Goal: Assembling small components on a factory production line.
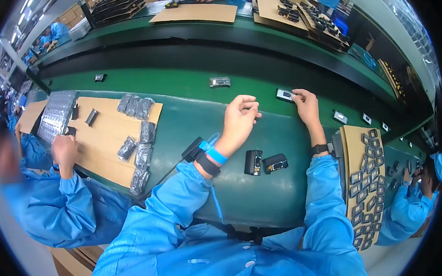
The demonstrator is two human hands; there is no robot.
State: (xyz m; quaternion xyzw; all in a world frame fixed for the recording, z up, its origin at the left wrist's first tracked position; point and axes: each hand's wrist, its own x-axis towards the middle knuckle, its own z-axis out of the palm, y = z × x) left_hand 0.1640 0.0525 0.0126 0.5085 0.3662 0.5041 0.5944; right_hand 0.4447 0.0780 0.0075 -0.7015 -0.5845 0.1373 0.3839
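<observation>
Fingers [298,94] of the right hand [307,107] pinch the right end of a pale device [283,94] on the green belt [178,83]; the left hand [239,119] curls loosely, seemingly empty. Step looks like taking or placing; either calls for a firm, level pinch.

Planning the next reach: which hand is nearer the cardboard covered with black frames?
Right: the right hand is up and left of the cardboard; the left hand is farther left.
</observation>
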